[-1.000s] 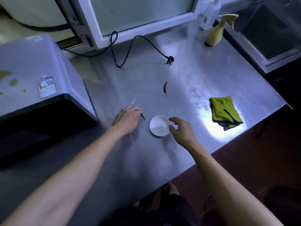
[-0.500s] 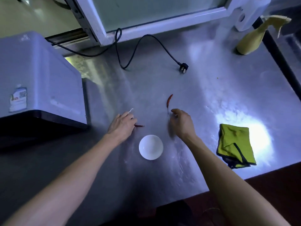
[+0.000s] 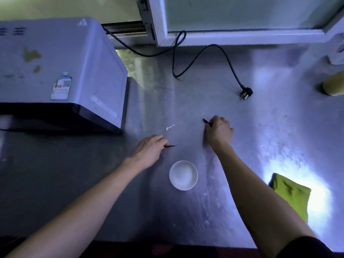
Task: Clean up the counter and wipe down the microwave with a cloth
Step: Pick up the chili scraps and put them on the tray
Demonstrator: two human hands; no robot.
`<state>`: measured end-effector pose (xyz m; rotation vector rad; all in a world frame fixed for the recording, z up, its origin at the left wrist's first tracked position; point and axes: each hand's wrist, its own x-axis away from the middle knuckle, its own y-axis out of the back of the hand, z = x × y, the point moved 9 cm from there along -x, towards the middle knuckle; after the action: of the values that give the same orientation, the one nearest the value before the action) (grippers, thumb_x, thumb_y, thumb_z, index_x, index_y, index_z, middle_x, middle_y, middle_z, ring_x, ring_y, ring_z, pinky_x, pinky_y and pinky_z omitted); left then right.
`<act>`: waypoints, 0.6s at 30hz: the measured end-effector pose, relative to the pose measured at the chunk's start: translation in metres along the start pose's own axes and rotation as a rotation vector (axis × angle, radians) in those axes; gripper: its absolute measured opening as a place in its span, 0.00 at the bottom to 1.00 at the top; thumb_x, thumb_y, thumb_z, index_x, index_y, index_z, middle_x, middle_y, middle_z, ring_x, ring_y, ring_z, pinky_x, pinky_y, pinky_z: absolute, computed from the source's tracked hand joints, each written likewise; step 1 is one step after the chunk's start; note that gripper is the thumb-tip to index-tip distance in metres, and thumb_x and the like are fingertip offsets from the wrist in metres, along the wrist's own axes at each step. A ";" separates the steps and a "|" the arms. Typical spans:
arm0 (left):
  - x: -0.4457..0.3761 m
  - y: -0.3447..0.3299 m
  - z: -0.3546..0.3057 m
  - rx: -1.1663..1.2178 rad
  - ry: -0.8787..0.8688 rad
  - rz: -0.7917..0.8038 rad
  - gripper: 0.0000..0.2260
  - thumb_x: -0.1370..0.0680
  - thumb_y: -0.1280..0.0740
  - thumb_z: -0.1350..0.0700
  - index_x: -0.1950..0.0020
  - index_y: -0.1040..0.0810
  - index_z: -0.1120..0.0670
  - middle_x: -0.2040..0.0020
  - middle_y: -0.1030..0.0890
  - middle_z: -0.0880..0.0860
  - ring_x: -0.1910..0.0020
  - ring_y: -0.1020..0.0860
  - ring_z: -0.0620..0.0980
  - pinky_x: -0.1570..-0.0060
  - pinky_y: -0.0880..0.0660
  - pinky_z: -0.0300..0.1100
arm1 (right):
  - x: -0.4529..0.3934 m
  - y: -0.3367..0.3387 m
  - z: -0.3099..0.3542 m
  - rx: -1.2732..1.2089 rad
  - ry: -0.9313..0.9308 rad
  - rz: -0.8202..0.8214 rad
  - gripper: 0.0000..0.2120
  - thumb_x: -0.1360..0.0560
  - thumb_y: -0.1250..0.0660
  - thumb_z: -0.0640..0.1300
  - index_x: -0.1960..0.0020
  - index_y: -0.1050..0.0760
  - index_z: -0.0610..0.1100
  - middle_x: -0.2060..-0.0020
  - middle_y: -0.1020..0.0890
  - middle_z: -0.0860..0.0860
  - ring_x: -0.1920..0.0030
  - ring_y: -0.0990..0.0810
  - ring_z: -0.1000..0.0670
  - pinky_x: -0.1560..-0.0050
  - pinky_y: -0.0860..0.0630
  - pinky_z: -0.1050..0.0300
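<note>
On the steel counter my left hand pinches a small red chili whose tip sticks out to the right. My right hand is closed around a second red chili, its end showing at the fingers. A small white bowl stands between my forearms, empty. A white scrap lies just beyond my left hand. The white microwave with stains on its top sits at the left. A green cloth lies crumpled at the right near the front edge.
A black power cord with its plug lies loose across the back of the counter, below a white window frame. A yellow-green bottle stands at the far right edge. The counter's front edge runs along the bottom.
My right hand left the bowl, reached forward and closed on the chili that lay on the counter. My left hand stayed on its chili. The view tilted toward the microwave.
</note>
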<state>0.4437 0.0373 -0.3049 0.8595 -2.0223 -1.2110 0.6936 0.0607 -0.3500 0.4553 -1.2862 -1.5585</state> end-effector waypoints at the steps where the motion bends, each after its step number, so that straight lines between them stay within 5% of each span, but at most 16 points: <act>1: 0.006 0.002 0.004 0.017 0.006 -0.007 0.07 0.23 0.34 0.65 0.49 0.22 0.55 0.55 0.23 0.53 0.55 0.23 0.57 0.61 0.24 0.51 | 0.000 -0.002 0.007 0.009 0.021 0.009 0.10 0.20 0.37 0.49 0.46 0.25 0.42 0.47 0.22 0.43 0.43 0.26 0.39 0.45 0.33 0.46; 7: 0.048 0.016 0.038 0.099 0.144 -0.081 0.07 0.22 0.36 0.64 0.48 0.23 0.54 0.51 0.23 0.51 0.51 0.24 0.54 0.60 0.28 0.47 | 0.033 -0.022 0.064 -0.161 0.211 0.045 0.06 0.24 0.34 0.46 0.53 0.24 0.43 0.54 0.21 0.45 0.51 0.23 0.39 0.50 0.26 0.44; 18: 0.203 0.052 0.133 0.178 0.286 -0.226 0.08 0.23 0.35 0.63 0.52 0.25 0.50 0.54 0.23 0.47 0.54 0.25 0.52 0.55 0.25 0.50 | 0.193 -0.083 0.229 -0.272 0.643 0.131 0.04 0.25 0.31 0.41 0.51 0.20 0.43 0.57 0.20 0.47 0.57 0.22 0.44 0.58 0.25 0.50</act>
<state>0.2089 -0.0358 -0.2731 1.2985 -1.8547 -0.9670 0.3960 0.0011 -0.2837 0.6177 -0.5901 -1.2981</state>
